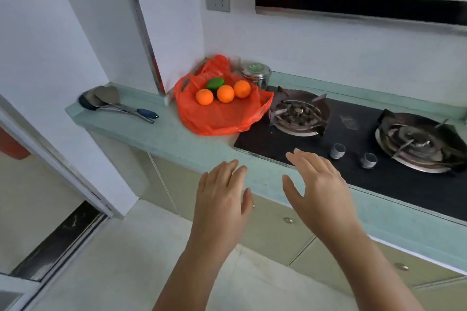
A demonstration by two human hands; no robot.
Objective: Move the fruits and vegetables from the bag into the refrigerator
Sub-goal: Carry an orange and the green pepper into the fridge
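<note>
Both hands are hovering released and holding nothing, fingers straight, the left hand just beside the right hand, above the near edge of the bench. The red bag is lying open on the bench well ahead of the left hand, holding three oranges and a green fruit. The refrigerator is not showing. Judging from this, reaching forward and curling the fingers fully round one fruit at a time would go best, steadying the thin plastic so the rest are not rolling toward the stove ahead of the right hand.
</note>
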